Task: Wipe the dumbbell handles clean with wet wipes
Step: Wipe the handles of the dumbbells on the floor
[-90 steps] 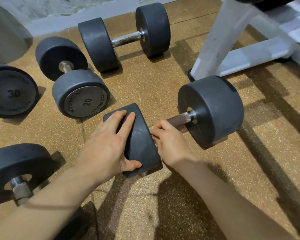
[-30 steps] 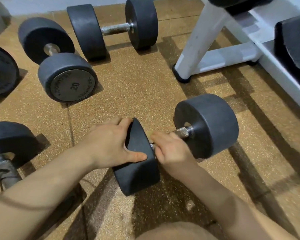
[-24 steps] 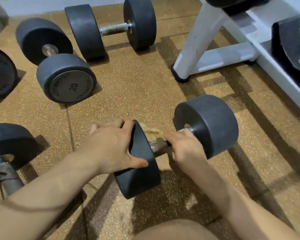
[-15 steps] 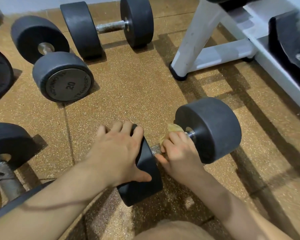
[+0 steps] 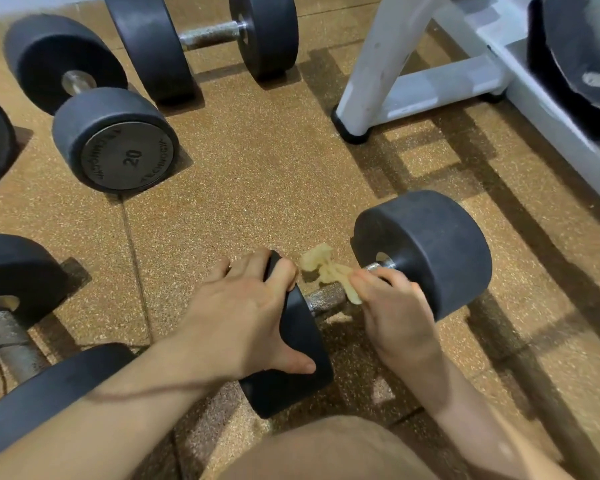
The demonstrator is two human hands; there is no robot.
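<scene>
now, left hand [image 5: 243, 317] gripping one dumbbell [image 5: 426, 251], right hand [image 5: 395, 306] pinching one wipe [image 5: 323, 266]

Bare floor [image 5: 257, 174] is left open beyond the held dumbbell [image 5: 423, 251], hemmed in by the 20 dumbbell [image 5: 118, 147] at left, another dumbbell [image 5: 201, 39] toward the far edge, and the white rack leg [image 5: 371, 74] at right.

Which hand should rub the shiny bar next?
The right hand: it holds the wipe against the handle. The left hand grips the near weight to steady it.
</scene>
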